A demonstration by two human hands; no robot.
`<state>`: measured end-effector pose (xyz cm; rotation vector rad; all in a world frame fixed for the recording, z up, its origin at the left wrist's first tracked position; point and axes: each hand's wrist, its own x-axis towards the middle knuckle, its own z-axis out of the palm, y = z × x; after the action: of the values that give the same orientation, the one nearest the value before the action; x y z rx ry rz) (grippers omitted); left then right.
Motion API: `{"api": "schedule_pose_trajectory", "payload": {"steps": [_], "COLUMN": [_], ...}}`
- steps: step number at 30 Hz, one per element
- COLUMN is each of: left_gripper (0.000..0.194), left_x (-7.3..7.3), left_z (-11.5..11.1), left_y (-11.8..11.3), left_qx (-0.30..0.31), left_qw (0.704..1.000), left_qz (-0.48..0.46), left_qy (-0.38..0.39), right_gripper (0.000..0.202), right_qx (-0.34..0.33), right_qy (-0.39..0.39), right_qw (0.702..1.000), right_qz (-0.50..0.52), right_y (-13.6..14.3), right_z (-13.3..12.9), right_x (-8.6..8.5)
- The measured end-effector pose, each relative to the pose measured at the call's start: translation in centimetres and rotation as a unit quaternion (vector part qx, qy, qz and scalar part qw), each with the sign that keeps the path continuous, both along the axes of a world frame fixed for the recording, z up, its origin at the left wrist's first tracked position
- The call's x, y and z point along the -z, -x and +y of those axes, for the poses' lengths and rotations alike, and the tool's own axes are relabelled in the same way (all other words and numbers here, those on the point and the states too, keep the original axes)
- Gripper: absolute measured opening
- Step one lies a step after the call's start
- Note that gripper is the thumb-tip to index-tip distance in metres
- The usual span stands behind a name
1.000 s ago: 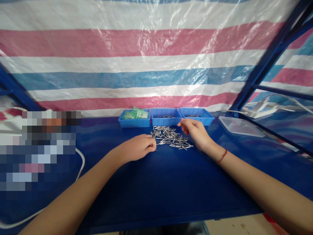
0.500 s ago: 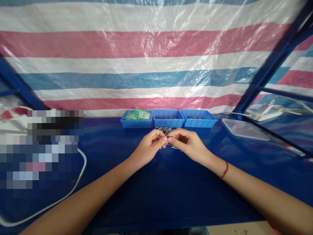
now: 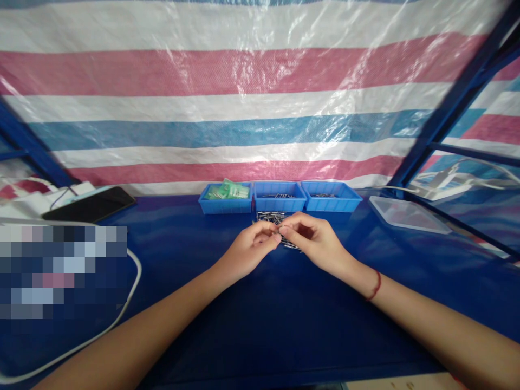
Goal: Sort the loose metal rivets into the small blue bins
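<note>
My left hand (image 3: 259, 242) and my right hand (image 3: 311, 234) meet at the fingertips over the middle of the blue table. Both are closed in a pinch, thumbs against fingers. Whatever they hold between them is too small and too covered to name. Just beyond and beneath the fingers lies a pile of thin, shiny metal pieces (image 3: 271, 216), partly hidden by my hands. Behind the pile stand three blue bins in a row. The left bin (image 3: 226, 206) holds green packets (image 3: 228, 190); the middle bin (image 3: 280, 205) and the right bin (image 3: 333, 205) hold thin metal pieces.
A clear plastic lid (image 3: 408, 214) lies at the right on the blue table (image 3: 280, 325). To the left are a black phone (image 3: 91, 205) and a white cable (image 3: 136, 276). A striped sheet (image 3: 260, 70) hangs behind, between blue frame posts (image 3: 447, 108).
My fingers have shifted slightly at the pinch, and the left thumb lies straighter. More of the metal pile shows past my left fingers. The bins have not moved.
</note>
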<state>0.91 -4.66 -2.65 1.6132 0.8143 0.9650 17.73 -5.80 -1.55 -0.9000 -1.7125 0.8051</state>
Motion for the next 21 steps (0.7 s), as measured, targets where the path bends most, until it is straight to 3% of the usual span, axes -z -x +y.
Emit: {"api": "schedule_pose_trajectory", "payload": {"steps": [10, 15, 18, 21], "left_gripper": [0.014, 0.012, 0.017, 0.031], "left_x": [-0.1, -0.4, -0.5, -0.7], "left_z": [-0.2, -0.6, -0.7, -0.8], "left_y": [0.1, 0.2, 0.1, 0.0], "left_qx": [-0.1, -0.114, -0.11, -0.118], "left_qw": [0.991, 0.984, 0.984, 0.982], "left_qz": [0.006, 0.025, 0.033, 0.047], "left_qy": [-0.092, -0.131, -0.136, -0.138], "right_gripper": [0.014, 0.014, 0.018, 0.022], "right_qx": [0.029, 0.015, -0.002, 0.05], "right_qy": [-0.07, -0.103, -0.06, 0.033], "right_qw": [0.994, 0.986, 0.993, 0.998], "right_qz": [-0.081, -0.132, -0.102, 0.004], "right_y": [-0.4, -0.4, -0.2, -0.5], "right_z": [0.0, -0.2, 0.0, 1.0], "right_x": [-0.2, -0.3, -0.1, 0.1]}}
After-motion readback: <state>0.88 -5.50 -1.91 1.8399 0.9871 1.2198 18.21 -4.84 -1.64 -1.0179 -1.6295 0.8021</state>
